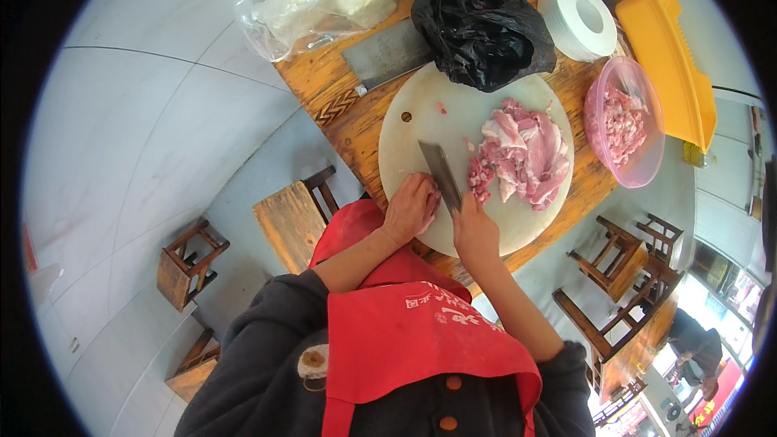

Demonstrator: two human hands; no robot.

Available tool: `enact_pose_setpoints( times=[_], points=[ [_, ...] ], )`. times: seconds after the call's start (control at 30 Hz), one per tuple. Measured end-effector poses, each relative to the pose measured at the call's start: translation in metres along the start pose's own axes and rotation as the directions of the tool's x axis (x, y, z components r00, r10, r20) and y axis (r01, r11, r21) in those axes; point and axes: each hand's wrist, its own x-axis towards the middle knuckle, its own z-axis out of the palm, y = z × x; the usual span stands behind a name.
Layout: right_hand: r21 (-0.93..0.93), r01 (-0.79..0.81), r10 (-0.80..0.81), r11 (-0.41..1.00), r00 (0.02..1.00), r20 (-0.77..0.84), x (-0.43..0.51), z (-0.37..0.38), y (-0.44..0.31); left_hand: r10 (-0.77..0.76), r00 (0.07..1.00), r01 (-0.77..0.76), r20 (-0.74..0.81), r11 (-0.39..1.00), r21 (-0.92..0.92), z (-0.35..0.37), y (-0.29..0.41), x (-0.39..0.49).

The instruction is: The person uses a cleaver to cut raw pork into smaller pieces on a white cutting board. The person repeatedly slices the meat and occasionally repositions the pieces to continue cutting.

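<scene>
My right hand (pixel 477 227) grips the handle of a cleaver (pixel 442 173), its blade held over a round white cutting board (pixel 403 152). Just left of the blade, my left hand (pixel 411 206) presses a piece of raw meat (pixel 432 211) onto the board, fingers curled over most of it. Right of the blade lies a small heap of cut meat (pixel 480 179). Beside that heap rests a larger pile of raw pork (pixel 527 152). A few scraps of meat (pixel 441 108) dot the upper part of the board.
A second cleaver (pixel 388 51) lies behind the board. A black plastic bag (pixel 485 24) overlaps the board's far edge. At right stand a pink plastic bowl (pixel 625 124) of meat pieces, a yellow plastic container (pixel 668 67) and stacked white plates (pixel 576 21). A clear plastic bag (pixel 322 6) sits far left.
</scene>
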Motion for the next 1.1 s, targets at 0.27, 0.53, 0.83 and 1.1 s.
enact_pose_setpoints(
  times=[0.27, 0.53, 0.83, 1.1],
  points=[
    [0.051, 0.120, -0.112, 0.991, 0.984, -0.136, 0.059, 0.006, -0.010, 0.040, 0.996, -0.056, 0.084, 0.979, 0.197, -0.044, 0.039, -0.007],
    [0.004, -0.099, 0.099, 0.995, 0.990, -0.102, 0.003, -0.012, 0.034, -0.290, 0.938, 0.300, 0.190, 0.954, -0.024, -0.021, 0.029, 0.020],
    [-0.019, -0.154, 0.150, 0.988, 0.981, -0.121, -0.018, -0.014, 0.030, -0.059, 0.977, 0.013, 0.206, 0.976, 0.216, -0.047, 0.052, 0.013],
    [0.051, -0.174, 0.174, 0.983, 0.985, -0.003, -0.038, -0.021, 0.026, -0.008, 1.000, 0.007, 0.024, 0.999, 0.053, -0.028, 0.026, 0.023]
  ],
)
